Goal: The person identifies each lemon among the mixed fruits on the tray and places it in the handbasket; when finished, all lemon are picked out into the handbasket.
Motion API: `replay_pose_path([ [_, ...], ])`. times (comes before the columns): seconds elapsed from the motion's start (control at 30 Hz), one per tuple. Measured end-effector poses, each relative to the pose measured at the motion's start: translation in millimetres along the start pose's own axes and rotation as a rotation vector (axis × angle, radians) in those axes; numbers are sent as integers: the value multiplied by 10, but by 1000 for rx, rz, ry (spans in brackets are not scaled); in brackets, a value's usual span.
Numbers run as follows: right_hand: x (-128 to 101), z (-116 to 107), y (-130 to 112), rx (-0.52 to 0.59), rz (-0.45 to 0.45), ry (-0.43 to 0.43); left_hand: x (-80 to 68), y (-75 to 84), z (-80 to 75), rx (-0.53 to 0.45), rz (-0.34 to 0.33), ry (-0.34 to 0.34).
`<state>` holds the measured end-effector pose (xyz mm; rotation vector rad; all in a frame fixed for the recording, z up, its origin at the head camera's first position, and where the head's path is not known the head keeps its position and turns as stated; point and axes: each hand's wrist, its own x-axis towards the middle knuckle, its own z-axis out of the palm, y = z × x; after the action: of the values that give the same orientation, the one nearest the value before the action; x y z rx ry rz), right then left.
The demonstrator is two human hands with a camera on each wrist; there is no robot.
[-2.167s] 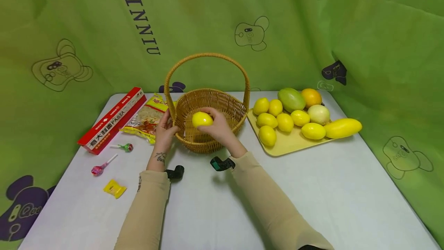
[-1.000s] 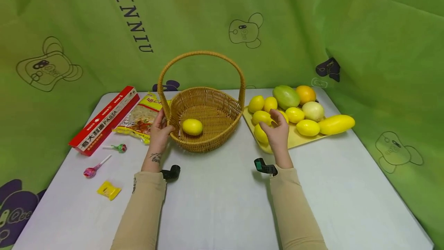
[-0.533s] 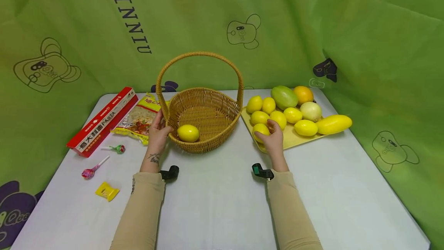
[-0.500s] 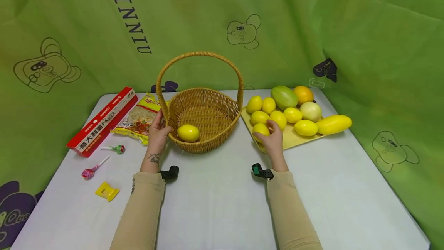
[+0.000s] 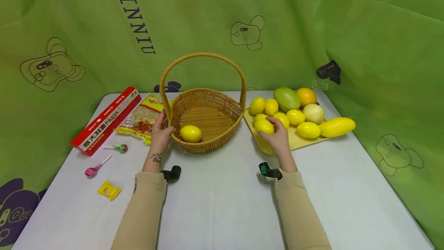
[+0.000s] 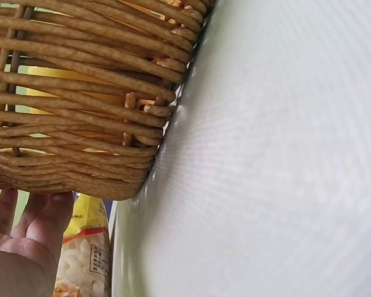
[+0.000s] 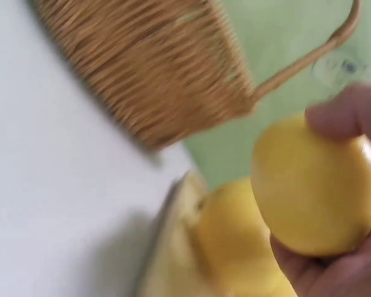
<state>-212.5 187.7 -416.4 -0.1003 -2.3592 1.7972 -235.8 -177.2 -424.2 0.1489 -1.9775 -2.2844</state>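
A wicker basket (image 5: 239,117) with a tall handle stands mid-table, one lemon (image 5: 190,133) lying inside it. My left hand (image 5: 161,126) holds its left rim, thumb over the edge; in the left wrist view the fingers (image 6: 25,229) lie against the basket's woven wall (image 6: 80,93). My right hand (image 5: 277,138) grips a second lemon (image 5: 264,125) just above the near corner of the yellow tray (image 5: 295,142). In the right wrist view that lemon (image 7: 315,185) sits in my curled fingers (image 7: 321,272), with another lemon (image 7: 229,241) below it on the tray and the basket (image 7: 148,68) beyond.
Several more lemons, a green mango (image 5: 286,98), an orange (image 5: 306,96), a pale round fruit (image 5: 313,113) and a long yellow fruit (image 5: 336,126) fill the tray. A red pasta box (image 5: 105,120), noodle packet (image 5: 142,119), two lollipops (image 5: 119,148) and a yellow sweet (image 5: 109,190) lie at left.
My right hand let a lemon go into the basket, crossed to the tray, closed on another lemon and lifted it slightly. My left hand has stayed on the basket rim.
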Motion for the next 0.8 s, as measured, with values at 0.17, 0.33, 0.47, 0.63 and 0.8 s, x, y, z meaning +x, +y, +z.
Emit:
replay_pose_path([
  [0.17,55,144,-356,94,-114,-157,-8,0,15,0,-2,-2],
  [0.33,173,634,-724,154,-172,-338,-7,5,0,-5,-23,9],
  [0.47,244,1073,-953,98,-210,-451,-4,8,-23,4,-31,17],
  [0.63,312,1426,-1053,56,-197,-518,-3,-3,-28,-1,-10,-5],
  [0.8,344,1462,-998,61,-170,-522,6,-19,-12,9,-18,-7],
])
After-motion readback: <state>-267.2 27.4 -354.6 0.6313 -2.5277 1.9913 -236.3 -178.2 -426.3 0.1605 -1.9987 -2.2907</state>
